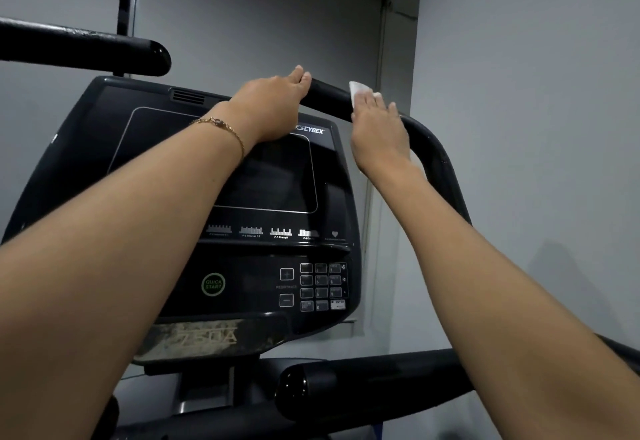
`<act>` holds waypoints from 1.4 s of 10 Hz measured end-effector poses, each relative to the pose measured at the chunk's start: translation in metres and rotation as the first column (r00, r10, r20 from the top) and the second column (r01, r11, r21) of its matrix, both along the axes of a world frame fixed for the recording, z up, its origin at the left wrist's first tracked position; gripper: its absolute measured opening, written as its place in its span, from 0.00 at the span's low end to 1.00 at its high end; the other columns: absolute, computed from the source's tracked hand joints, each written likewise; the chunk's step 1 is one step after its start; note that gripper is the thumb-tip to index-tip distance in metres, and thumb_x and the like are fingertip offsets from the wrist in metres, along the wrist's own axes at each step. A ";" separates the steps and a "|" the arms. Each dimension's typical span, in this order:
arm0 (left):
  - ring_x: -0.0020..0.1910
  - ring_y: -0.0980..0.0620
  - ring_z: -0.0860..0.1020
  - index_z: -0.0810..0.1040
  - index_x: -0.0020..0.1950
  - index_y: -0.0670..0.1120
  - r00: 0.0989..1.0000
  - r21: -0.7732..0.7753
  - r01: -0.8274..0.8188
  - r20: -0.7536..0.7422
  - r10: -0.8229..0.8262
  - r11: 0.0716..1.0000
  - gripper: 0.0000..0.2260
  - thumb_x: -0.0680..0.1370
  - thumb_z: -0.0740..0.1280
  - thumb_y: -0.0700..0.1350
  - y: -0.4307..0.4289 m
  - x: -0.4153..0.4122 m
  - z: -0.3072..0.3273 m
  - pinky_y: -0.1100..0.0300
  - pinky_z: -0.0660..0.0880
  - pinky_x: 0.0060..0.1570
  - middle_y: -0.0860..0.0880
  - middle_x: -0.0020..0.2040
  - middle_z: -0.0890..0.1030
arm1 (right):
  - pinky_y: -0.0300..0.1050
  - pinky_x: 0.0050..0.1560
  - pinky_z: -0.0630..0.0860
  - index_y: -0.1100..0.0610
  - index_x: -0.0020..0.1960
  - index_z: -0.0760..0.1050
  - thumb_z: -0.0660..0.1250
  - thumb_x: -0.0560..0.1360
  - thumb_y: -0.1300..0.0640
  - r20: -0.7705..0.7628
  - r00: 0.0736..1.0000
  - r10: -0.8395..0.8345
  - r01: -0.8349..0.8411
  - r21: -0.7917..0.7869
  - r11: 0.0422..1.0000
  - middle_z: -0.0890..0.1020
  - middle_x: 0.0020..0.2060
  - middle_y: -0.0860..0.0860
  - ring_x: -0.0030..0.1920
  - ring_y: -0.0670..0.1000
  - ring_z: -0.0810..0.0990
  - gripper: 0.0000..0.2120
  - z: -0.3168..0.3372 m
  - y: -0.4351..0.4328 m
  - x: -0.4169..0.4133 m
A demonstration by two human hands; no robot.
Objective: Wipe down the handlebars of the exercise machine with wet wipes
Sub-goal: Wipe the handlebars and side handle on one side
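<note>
Looking at a plain grey wall (519, 93) across the whole background. In front of it, got a big black console (104, 121) taking up the middle, Cybex badge near the top, dark screen (277, 176) set into it. Upper left, a fat black left bar (86, 48) poking in, rounded end toward the middle. Down at the bottom, a thick low bar (363, 391) running across under the console, end cap facing left.

Then the bar (440, 162) that matters: curving up along the console's right side and bending over to the left above its top corner. Both arms stretched up to it. Gripping its free end with the left hand (273, 107), fingers hooked over the top. Just to the right, pressing the wipe (356, 91) onto the top of the bend with the right hand (379, 128), fingers laid out fairly straight along the bar, not curled. Can't see the thumb. White corner of the wipe sticking out past the fingertips, lying on the bar. Hands close but not touching.

Smaller stuff: keypad (322, 287) at the console's lower right, green Quick Start button (213, 284) left of it, thin gold bracelet (225, 128) on the left wrist.
</note>
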State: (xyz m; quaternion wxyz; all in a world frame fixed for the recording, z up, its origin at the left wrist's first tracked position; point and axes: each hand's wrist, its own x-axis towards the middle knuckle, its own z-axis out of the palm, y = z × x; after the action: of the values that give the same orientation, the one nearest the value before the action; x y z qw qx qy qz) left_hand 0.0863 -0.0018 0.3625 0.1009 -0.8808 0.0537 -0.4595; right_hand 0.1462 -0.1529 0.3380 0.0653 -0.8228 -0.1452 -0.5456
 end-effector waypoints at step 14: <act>0.66 0.36 0.70 0.52 0.77 0.39 0.988 0.090 -0.102 0.127 0.091 0.991 0.26 0.78 0.53 0.34 -0.004 0.011 -0.002 0.44 0.71 0.61 0.43 0.77 0.55 | 0.43 0.58 0.74 0.69 0.55 0.71 0.49 0.76 0.69 0.637 0.051 0.770 -0.021 0.771 -0.636 0.78 0.50 0.63 0.49 0.60 0.79 0.15 -0.004 0.060 -0.028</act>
State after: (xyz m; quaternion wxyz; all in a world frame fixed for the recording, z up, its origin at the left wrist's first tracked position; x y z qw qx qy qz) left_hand 0.0974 -0.0062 0.3602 0.1685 -0.8466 0.0268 -0.5042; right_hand 0.1182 -0.0929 0.3336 0.9409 -0.2825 -0.1863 0.0097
